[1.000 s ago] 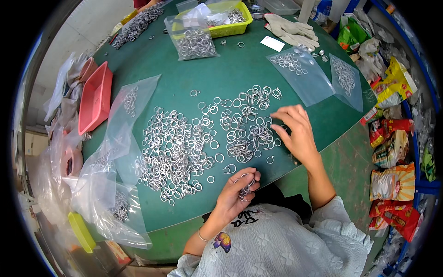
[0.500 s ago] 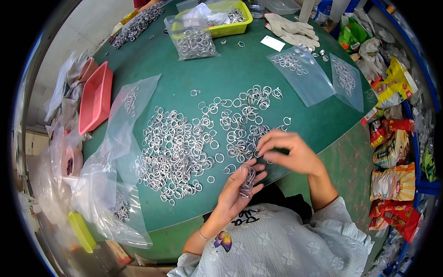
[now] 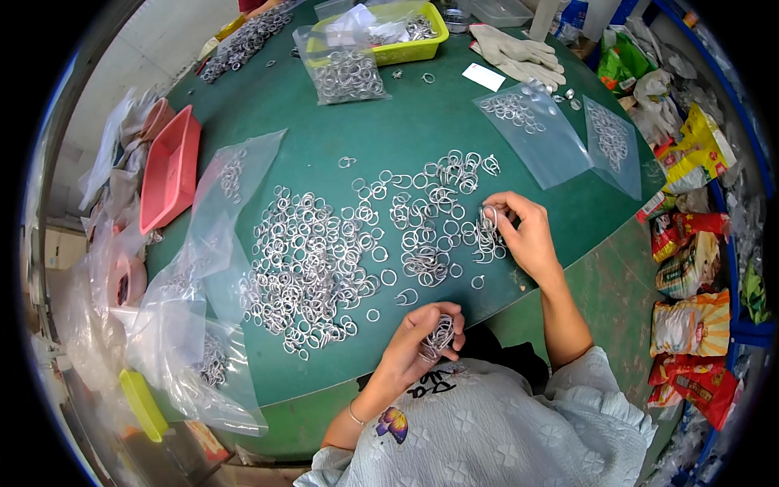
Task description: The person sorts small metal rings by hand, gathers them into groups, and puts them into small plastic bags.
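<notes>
Near the table's front edge, my left hand [image 3: 410, 341] is closed around a bunch of silver metal rings [image 3: 439, 336]. My right hand [image 3: 526, 231] reaches to the right side of a loose pile, its thumb and fingers pinched on some metal rings [image 3: 489, 235] there; how many it grips is hidden. This looser spread of rings [image 3: 426, 260] lies ahead of my hands. Left of it is a larger, denser heap of similar rings [image 3: 304, 276]. A few single rings, such as one ring [image 3: 372, 315], lie apart between the heap and my left hand.
Clear plastic bags [image 3: 227, 235] with rings line the left side, beside a pink tray [image 3: 170, 170]. At the back stand a bag of rings [image 3: 349, 77], a yellow-green basket [image 3: 406, 52] and white gloves [image 3: 519, 53]. Flat bags [image 3: 531, 134] lie far right. Colourful packages [image 3: 690, 325] fill the right side.
My right hand has moved away from my left hand, forward to the right edge of the ring pile, and now pinches rings there. My left hand has curled tighter around its bunch and shifted slightly nearer me.
</notes>
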The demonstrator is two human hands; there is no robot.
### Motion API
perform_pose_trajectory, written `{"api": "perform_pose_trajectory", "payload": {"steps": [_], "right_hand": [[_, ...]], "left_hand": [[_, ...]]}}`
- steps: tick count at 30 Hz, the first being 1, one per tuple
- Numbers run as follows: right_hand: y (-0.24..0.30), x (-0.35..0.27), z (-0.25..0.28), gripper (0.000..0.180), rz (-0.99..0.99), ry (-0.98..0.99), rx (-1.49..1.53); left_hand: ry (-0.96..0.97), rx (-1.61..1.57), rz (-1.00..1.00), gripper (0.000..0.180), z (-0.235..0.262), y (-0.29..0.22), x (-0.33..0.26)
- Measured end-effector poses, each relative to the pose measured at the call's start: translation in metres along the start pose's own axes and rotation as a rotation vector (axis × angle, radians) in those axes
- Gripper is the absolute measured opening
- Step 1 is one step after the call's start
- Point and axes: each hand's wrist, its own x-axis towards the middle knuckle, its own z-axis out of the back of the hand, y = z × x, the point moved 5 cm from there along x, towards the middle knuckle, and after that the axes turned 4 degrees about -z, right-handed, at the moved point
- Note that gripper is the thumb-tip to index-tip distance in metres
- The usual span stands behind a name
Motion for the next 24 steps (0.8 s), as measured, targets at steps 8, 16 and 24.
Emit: {"api": "perform_pose_trajectory", "payload": {"steps": [8,16,24], "right_hand": [[-0.021,0.004,0.014,0.014,-0.094,-0.034,0.083],[-0.023,-0.005,0.013,0.016,-0.187,0.055,0.239],[0.044,-0.030,-0.009,0.020,0.111,0.349,0.069]], "left_hand": [[-0.003,-0.011,0.026,0.020,0.005,0.005,0.001],[-0.079,0.064,0.014,0.021,0.006,0.004,0.001],[-0.251,-0.042,0.001,0.033,-0.013,-0.002,0.009]]}}
